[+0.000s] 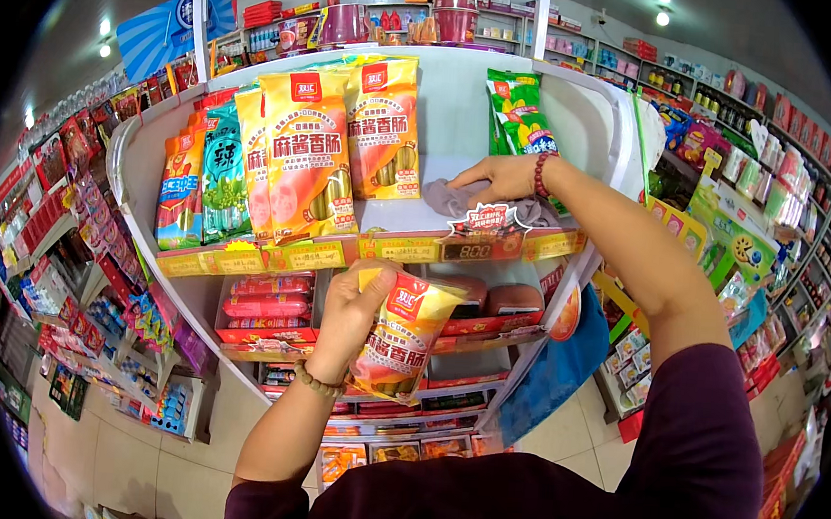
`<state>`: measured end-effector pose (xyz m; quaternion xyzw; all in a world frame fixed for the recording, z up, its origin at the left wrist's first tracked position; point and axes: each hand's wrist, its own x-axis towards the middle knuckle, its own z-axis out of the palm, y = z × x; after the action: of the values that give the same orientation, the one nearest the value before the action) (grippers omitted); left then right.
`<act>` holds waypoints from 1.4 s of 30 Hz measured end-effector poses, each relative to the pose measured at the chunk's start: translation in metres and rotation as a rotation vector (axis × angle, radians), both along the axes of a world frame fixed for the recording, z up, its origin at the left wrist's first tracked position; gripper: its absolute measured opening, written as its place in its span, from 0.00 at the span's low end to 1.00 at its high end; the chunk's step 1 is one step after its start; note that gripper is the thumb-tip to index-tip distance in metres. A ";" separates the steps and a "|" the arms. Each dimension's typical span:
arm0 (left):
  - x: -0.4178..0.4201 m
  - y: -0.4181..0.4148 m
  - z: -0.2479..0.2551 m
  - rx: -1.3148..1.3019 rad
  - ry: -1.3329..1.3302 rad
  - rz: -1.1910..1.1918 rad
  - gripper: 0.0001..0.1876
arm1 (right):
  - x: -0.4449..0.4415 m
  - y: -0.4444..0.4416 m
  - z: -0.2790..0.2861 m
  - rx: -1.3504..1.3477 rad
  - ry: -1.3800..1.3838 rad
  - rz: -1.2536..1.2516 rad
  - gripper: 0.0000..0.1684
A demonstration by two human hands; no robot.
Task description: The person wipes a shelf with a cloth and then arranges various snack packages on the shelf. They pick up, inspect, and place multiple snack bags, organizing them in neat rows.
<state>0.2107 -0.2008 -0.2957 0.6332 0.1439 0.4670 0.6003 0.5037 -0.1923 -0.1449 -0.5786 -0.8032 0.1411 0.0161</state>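
Observation:
My left hand [356,311] grips a yellow and pink sausage packet [400,340] by its top corner, in front of the shelf unit. On the white top shelf [386,216], my right hand [495,180] presses on a crumpled grey cloth [455,194], which partly hides under my fingers and behind a price sign. Just behind that hand stand green corn-pictured packets [521,112]. Left of the cloth, large yellow sausage packets [307,156] stand upright in a row. A teal packet [226,169] and an orange and blue packet [181,188] stand at the row's left end.
Yellow price strips [309,256] and a red-edged paper sign [490,223] line the shelf's front edge. Below are boxes of red-wrapped sausages [268,304] and further tiers. Snack racks [96,222] stand at left, hanging goods [735,218] at right. A blue sheet [559,368] hangs beside the unit.

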 end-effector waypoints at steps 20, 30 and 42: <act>-0.007 -0.028 0.168 0.034 -0.271 0.077 0.14 | 0.029 -0.095 0.009 0.921 -0.185 -0.169 0.20; 0.137 0.076 0.247 0.133 -0.250 0.217 0.14 | 0.035 -0.081 -0.024 0.701 -0.026 -0.325 0.19; 0.228 0.195 0.190 0.052 -0.169 0.305 0.20 | 0.028 -0.086 -0.044 0.813 -0.018 -0.341 0.15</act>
<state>0.4387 -0.0058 -0.1060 0.5777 0.1753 0.6077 0.5159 0.5314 -0.2779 -0.1890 -0.6505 -0.6866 -0.1962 0.2587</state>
